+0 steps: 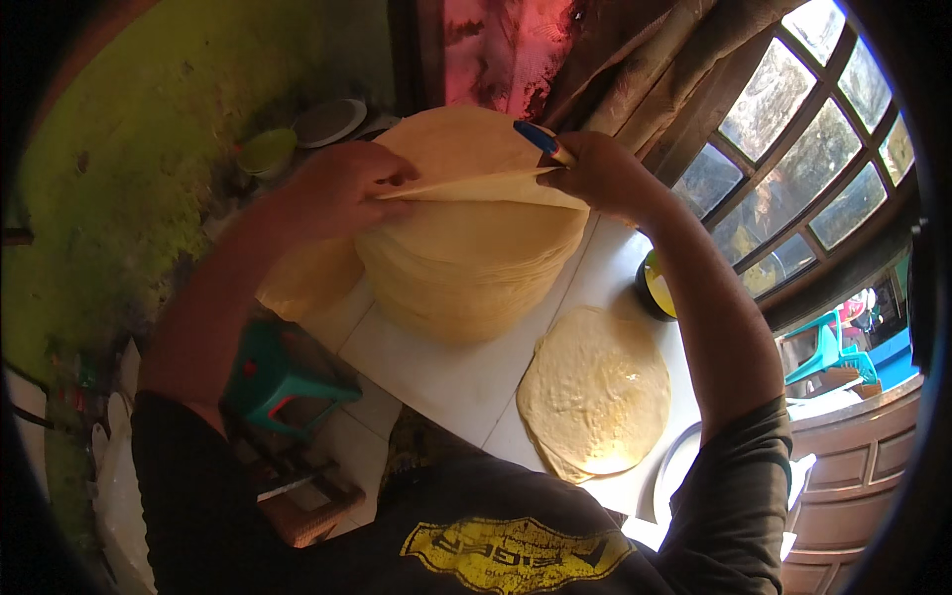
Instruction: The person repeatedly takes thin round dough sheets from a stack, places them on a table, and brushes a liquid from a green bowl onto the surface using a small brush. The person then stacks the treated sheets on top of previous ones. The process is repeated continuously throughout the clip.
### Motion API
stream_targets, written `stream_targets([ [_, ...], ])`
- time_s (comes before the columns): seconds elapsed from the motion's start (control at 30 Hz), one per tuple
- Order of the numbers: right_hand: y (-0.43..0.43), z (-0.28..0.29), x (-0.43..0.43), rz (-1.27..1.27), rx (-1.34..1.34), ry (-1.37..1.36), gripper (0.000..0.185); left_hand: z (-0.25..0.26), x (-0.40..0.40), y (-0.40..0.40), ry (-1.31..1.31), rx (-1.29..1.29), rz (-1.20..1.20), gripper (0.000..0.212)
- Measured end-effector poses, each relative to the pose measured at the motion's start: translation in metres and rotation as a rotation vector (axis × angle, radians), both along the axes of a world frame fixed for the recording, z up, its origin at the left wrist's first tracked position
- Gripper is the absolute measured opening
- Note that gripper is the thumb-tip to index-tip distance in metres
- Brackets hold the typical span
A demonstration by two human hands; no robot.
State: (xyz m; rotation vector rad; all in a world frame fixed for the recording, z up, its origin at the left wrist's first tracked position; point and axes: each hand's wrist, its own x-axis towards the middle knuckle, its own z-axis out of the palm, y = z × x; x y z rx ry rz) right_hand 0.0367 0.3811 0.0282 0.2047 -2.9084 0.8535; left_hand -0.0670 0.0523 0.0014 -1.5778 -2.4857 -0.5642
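Note:
A tall stack of thin round dough sheets [468, 286] stands on the white tiled table [439, 379]. My left hand [353, 190] pinches the left edge of the top sheet [476, 187]. Its opposite edge is in my right hand [599, 175], and the sheet's near part is lifted into a fold across the stack. Tucked in the same right hand is a tool with a blue end and a pale shaft [537, 139]; its kind is unclear. A flat round of dough [595, 394], shiny on top, lies on the table right of the stack.
A dark-rimmed yellow container [658, 286] sits by my right forearm. A pale round rim [673, 476] shows at the table's near right. Left are a green plastic stool [290, 379], a green bowl [268, 152] and a plate [331, 123]. A paned window [781, 171] is at right.

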Motion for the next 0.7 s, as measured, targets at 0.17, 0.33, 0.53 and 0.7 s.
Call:
stream_targets([
  [0.17, 0.017, 0.025, -0.034, 0.061, 0.312, 0.15, 0.028, 0.011, -0.041, -0.02, -0.308, 0.13, 0.213, 0.029],
  [0.33, 0.029, 0.08, -0.071, 0.053, 0.531, 0.343, 0.033, 0.085, -0.035, 0.014, -0.41, 0.235, 0.46, 0.034],
  [0.53, 0.094, 0.139, -0.111, -0.252, 1.263, 1.064, 0.071, 0.14, -0.091, 0.059, -0.2, 0.549, 0.355, 0.031],
  [0.7, 0.084, 0.191, -0.015, 0.07, -0.051, 0.542, 0.09, 0.188, -0.038, 0.079, -0.026, 0.766, 0.111, 0.031],
])
